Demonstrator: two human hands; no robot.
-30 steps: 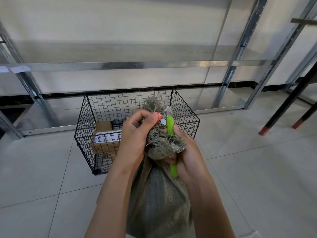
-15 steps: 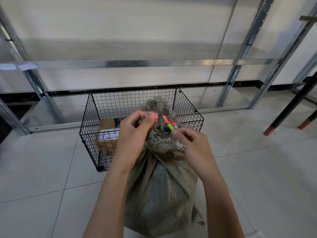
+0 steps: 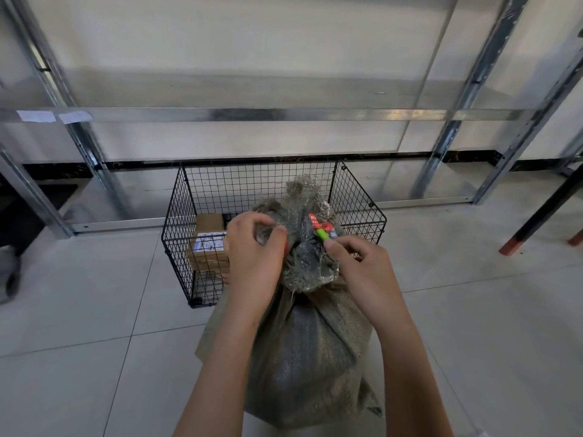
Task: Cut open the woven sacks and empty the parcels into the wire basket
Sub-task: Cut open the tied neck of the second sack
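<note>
A full grey-green woven sack [image 3: 303,351] stands on the tiled floor in front of me, its frayed mouth bunched at the top. My left hand [image 3: 252,250] grips the bunched mouth on the left. My right hand [image 3: 356,263] pinches a green-handled cutter [image 3: 322,234], whose tip lies against a red tie [image 3: 318,223] at the sack's neck. Behind the sack stands the black wire basket [image 3: 179,234], holding a brown cardboard parcel [image 3: 208,244] with a white label.
A metal shelving frame [image 3: 239,115] runs along the wall behind the basket, its uprights at left and right. Dark table legs with red feet [image 3: 511,247] stand at the right. A dark object [image 3: 12,279] sits at the far left edge.
My right hand turned the green cutter from upright to pointing into the sack's neck at the red tie. My left hand shifted its hold lower on the bunched mouth. The sack stands lower in view.
</note>
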